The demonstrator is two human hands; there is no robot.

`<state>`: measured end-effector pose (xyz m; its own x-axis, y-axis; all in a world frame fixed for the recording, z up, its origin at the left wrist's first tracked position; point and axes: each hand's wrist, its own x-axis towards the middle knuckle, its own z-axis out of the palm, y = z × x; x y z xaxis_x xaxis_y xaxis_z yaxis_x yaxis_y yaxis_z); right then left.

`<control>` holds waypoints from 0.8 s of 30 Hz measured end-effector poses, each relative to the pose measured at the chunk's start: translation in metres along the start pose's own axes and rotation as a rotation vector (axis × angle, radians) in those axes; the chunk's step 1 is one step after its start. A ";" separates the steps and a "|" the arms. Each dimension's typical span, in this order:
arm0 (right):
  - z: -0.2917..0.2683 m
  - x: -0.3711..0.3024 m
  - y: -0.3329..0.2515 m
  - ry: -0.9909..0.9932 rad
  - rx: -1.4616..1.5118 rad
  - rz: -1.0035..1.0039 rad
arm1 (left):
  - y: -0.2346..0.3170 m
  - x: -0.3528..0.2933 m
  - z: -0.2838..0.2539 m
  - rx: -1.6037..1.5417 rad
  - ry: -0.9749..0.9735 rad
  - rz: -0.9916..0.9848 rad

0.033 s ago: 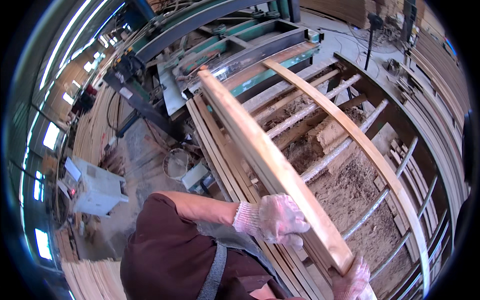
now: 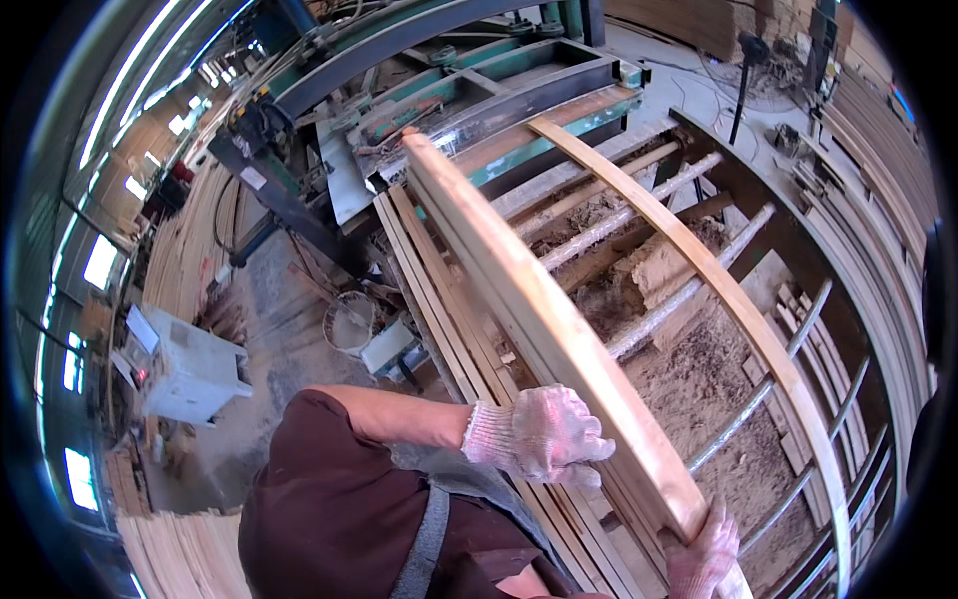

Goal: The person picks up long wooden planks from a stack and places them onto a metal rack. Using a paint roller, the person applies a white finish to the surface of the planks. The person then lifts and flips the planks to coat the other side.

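Observation:
A long light wooden board (image 2: 559,319) slants from the machine bed down toward me, with more boards (image 2: 624,499) pressed along its left side. My right hand (image 2: 705,555), in a pale work glove, grips the near end of this board, fingers over its end and edge. My left hand (image 2: 544,435), in a stained knit glove, is closed with curled fingers just left of the board, halfway along its near part. Nothing shows in it; its palm side is hidden. A single curved-looking plank (image 2: 689,245) lies across the metal rollers (image 2: 654,317) to the right.
Ahead stands a green and black machine frame (image 2: 489,85). Long strips (image 2: 429,270) lie on the left of the roller table, whose dark side rail (image 2: 848,290) runs along the right. Sawdust (image 2: 699,419) covers the ground beneath. A white cabinet (image 2: 195,369) and bucket (image 2: 351,321) stand left.
My left hand's fingers have shifted slightly, showing more curled and apart from the board's face. The view has moved a little; my right hand keeps its place on the board end.

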<state>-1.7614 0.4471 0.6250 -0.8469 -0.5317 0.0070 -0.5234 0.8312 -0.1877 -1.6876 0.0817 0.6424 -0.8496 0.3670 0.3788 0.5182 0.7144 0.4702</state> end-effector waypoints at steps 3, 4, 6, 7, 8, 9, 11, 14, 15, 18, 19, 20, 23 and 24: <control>0.030 0.030 0.049 0.154 0.001 -0.129 | 0.003 -0.025 0.021 0.180 -0.007 -0.081; 0.040 0.043 0.063 0.208 -0.020 -0.157 | -0.008 -0.032 0.040 0.196 -0.089 -0.157; 0.074 0.071 0.085 0.179 -0.064 -0.039 | -0.028 -0.033 0.064 0.259 -0.240 -0.262; 0.092 0.087 0.097 0.163 -0.036 0.052 | -0.037 -0.027 0.074 0.298 -0.303 -0.291; 0.103 0.100 0.106 0.150 -0.007 0.142 | -0.046 -0.023 0.083 0.340 -0.365 -0.318; 0.107 0.108 0.107 0.089 -0.047 0.205 | -0.052 -0.026 0.085 0.345 -0.237 -0.257; 0.113 0.107 0.115 0.130 -0.046 0.139 | -0.053 -0.023 0.094 0.416 -0.265 -0.307; 0.117 0.105 0.121 0.111 -0.009 0.113 | -0.058 -0.020 0.098 0.446 -0.266 -0.307; 0.115 0.103 0.111 0.102 0.020 0.117 | -0.064 -0.025 0.100 0.394 -0.268 -0.318; 0.109 0.102 0.097 0.096 -0.002 0.131 | -0.070 -0.032 0.107 0.384 -0.173 -0.305; 0.110 0.101 0.103 0.122 -0.027 0.133 | -0.073 -0.031 0.107 0.370 -0.163 -0.281; 0.112 0.099 0.106 0.146 -0.047 0.140 | -0.076 -0.027 0.106 0.357 -0.160 -0.256; 0.102 0.086 0.081 0.283 -0.101 0.134 | -0.083 -0.020 0.102 0.361 -0.165 -0.214; 0.095 0.077 0.062 0.350 -0.074 0.069 | -0.085 -0.025 0.105 0.345 -0.122 -0.176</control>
<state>-1.8497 0.4420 0.5202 -0.8547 -0.3968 0.3347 -0.4583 0.8796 -0.1277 -1.7204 0.0745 0.5089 -0.9385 0.2745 0.2096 0.3183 0.9231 0.2160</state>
